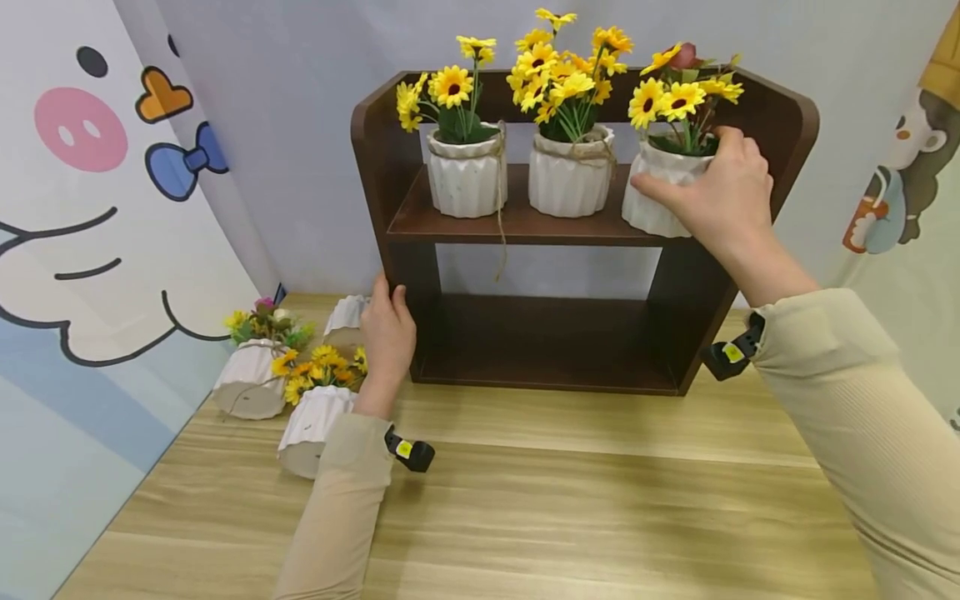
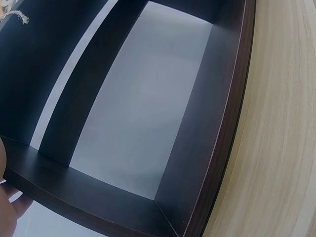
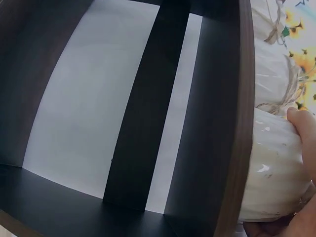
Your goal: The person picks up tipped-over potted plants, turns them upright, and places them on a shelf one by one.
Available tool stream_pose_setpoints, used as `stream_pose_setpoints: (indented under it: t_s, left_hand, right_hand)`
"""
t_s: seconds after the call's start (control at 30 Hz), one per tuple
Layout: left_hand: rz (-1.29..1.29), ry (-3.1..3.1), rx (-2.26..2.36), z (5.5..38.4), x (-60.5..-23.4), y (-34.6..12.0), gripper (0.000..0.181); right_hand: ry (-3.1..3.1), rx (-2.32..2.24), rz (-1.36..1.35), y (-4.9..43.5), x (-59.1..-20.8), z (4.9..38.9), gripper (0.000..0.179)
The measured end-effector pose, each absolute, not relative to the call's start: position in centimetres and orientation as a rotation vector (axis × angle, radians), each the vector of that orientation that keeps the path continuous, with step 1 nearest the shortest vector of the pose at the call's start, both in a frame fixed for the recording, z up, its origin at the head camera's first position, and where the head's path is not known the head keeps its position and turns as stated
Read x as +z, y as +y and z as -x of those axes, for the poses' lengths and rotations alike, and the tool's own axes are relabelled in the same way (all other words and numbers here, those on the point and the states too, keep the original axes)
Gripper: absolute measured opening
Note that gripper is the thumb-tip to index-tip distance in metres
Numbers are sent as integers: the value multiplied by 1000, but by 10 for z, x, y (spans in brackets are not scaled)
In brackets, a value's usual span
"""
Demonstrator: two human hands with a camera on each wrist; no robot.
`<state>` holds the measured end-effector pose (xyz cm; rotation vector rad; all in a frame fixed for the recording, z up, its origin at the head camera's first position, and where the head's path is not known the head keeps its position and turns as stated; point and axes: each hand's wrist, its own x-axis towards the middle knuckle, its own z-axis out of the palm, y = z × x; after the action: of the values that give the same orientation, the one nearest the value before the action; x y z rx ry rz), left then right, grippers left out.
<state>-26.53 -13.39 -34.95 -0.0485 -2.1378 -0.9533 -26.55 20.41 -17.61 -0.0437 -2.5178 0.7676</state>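
Observation:
My right hand [image 1: 723, 200] grips a white fluted flower pot [image 1: 660, 200] at the right end of the upper shelf, thumb across its front and fingers round the far side. The pot tilts slightly, and its base overlaps the shelf's front edge in the head view. Yellow daisies and a dark red bloom rise from it. Down at the left, my left hand [image 1: 390, 333] holds the side panel of the dark brown shelf unit [image 1: 405, 292]; in the left wrist view the panel's edge [image 2: 59, 197] runs between thumb and fingers.
Two more white pots, a left one [image 1: 465, 183] and a middle one [image 1: 570, 179], stand upright on the upper shelf, tied with twine. On the wooden table [image 1: 525, 492], a mixed-flower pot [image 1: 251, 379], a yellow-flower pot [image 1: 311, 429] and another white pot [image 1: 347, 317] lie tipped over.

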Motion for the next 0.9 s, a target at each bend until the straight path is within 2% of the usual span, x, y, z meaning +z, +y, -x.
stream_pose_setpoints:
  t_s: [0.53,0.73,0.9]
  left_hand:
    - [41,-2123,-954,266,-349,-132,34]
    - [51,-2112,-955,266,-349,-132,32]
    - [41,-2122,-955,265,-350,-133,34]
  right_hand:
    - [-2510,774,149,200,-176,291,108]
    - [-2488,876,169,196,-180,289,110]
    - [-2484,927,149,196,-188,280,102]
